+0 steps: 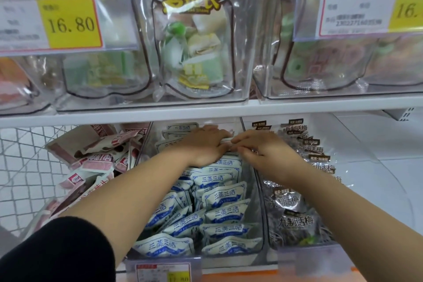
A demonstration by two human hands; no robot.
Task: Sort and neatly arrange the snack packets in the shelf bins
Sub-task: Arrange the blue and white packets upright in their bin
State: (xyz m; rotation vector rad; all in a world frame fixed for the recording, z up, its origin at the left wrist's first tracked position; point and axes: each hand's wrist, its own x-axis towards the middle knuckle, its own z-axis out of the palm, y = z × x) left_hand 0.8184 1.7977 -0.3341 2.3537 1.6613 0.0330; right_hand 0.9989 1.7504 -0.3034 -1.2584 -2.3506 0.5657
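Several white-and-blue snack packets [219, 197] fill the middle clear bin [258, 190] on the lower shelf. My left hand [203, 144] lies palm down on the packets at the back of that bin, fingers curled over their top edges. My right hand [261, 151] sits beside it, its fingers pinching the top edge of a packet at the same spot. Pink-and-brown packets [96, 155] lie loose in the left bin. Silver-and-black packets [297, 208] stand in the right bin.
The upper shelf [206, 110] overhangs just above my hands, with clear bins of bagged sweets [194, 36] and yellow price tags [68, 20]. A white wire grid [23, 167] lies at the left. A price label [164, 272] clips to the middle bin's front.
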